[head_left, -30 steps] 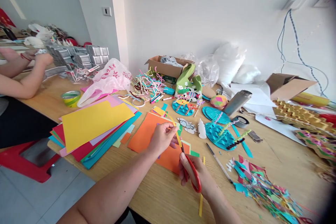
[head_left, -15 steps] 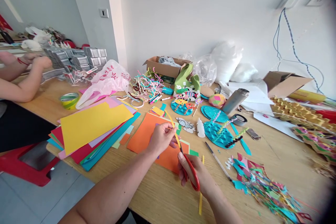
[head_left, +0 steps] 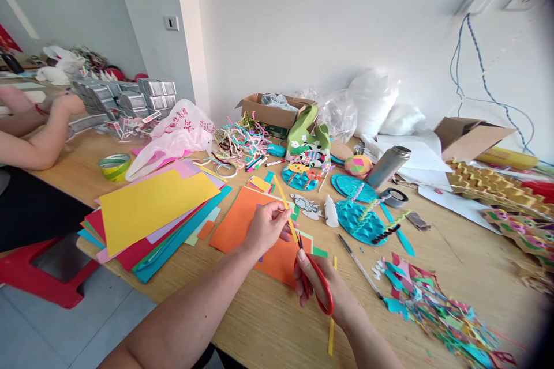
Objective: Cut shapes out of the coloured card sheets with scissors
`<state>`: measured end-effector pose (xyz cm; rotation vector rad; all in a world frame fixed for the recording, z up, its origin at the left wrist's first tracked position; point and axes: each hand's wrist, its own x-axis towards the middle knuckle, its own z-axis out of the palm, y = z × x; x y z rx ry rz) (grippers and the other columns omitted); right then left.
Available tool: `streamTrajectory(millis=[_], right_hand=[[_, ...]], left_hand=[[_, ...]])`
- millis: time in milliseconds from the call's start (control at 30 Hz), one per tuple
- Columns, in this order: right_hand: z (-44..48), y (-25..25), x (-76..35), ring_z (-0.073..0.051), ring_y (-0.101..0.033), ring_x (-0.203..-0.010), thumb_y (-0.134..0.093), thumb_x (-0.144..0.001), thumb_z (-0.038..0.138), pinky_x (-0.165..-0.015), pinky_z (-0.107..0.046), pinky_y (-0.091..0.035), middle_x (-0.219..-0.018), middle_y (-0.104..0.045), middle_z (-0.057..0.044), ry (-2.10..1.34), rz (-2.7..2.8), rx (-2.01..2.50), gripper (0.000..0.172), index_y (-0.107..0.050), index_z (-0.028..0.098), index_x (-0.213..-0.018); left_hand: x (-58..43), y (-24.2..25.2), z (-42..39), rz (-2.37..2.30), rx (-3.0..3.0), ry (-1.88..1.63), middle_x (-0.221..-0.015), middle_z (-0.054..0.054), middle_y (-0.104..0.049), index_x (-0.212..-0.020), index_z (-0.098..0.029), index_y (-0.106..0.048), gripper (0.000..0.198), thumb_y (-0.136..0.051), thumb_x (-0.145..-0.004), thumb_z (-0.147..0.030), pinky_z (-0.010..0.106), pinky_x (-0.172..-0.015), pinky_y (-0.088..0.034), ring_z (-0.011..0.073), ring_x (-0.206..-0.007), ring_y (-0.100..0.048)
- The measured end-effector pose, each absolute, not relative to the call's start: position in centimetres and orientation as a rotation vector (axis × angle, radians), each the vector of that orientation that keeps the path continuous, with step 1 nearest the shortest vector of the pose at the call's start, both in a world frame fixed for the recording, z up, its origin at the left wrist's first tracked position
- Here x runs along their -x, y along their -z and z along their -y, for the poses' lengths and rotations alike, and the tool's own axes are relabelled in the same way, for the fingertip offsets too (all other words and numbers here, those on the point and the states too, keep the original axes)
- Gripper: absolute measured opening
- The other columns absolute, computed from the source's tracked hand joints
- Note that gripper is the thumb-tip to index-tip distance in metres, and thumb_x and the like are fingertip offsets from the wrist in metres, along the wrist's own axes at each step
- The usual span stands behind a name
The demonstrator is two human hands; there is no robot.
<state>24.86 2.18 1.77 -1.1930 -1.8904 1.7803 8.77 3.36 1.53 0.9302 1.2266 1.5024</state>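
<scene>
Between the fingertips of my left hand (head_left: pixel 268 225) is a narrow yellow paper strip (head_left: pixel 281 193), its free end pointing up and away. My right hand (head_left: pixel 320 282) is closed round the red handles of a pair of scissors (head_left: pixel 328 294), whose blades meet the strip's lower end. Below both hands lies an orange paper sheet (head_left: pixel 234 220), with green and purple pieces partly hidden around it. Another yellow strip (head_left: pixel 331 337) rests on the table, passing under my right wrist.
Stacked coloured paper (head_left: pixel 156 207) lies at left beside a tape roll (head_left: pixel 115 167). A glue bottle (head_left: pixel 331 211), blue discs (head_left: pixel 361 222), a pen (head_left: pixel 359 265) and paper scraps (head_left: pixel 445 311) spread to the right. A metal flask (head_left: pixel 388 167) stands behind. A co-worker's arms (head_left: pixel 38 127) are at far left.
The scissors and my right hand have shifted slightly right and back from the strip. The strip has turned a little, and my left hand stays nearly still.
</scene>
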Motion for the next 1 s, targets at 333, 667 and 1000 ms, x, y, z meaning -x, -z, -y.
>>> streamTrajectory(millis=[333,667,1000], right_hand=[[-2.61,-1.46,-24.95,-0.012,-0.054,-0.040,-0.057,-0.074,0.074,-0.045,-0.024,-0.035,-0.048,-0.059,0.000,-1.680,1.823,1.207,0.057,-0.050,0.019,-0.061],[-2.58,-1.42,-24.90,-0.013,-0.054,-0.042,-0.058,-0.077,0.069,-0.045,-0.024,-0.035,-0.049,-0.059,0.000,-1.653,1.839,1.237,0.053,-0.049,0.019,-0.063],[-2.63,-0.95,-25.07,-0.014,-0.056,-0.042,-0.054,-0.076,0.073,-0.043,-0.024,-0.033,-0.051,-0.061,-0.002,-1.630,1.928,1.265,0.056,-0.049,0.019,-0.063]], left_hand=[[-8.90,-1.76,-3.26,-1.159,-0.892,-1.513,-0.066,0.004,-0.072,-0.098,-0.015,-0.059,0.029,-0.063,-0.074,-0.031,0.025,-0.048,-0.056,0.0201,-0.060,-0.072],[-8.91,-1.84,-3.15,-1.113,-0.903,-1.540,-0.072,0.002,-0.073,-0.131,-0.013,-0.040,0.065,-0.067,-0.072,-0.021,0.025,-0.054,-0.057,0.0180,-0.064,-0.072],[-8.64,-1.57,-3.12,-1.152,-0.945,-1.568,-0.075,0.000,-0.075,-0.154,-0.025,-0.012,0.095,-0.066,-0.075,-0.020,0.027,-0.056,-0.059,0.0166,-0.062,-0.072]])
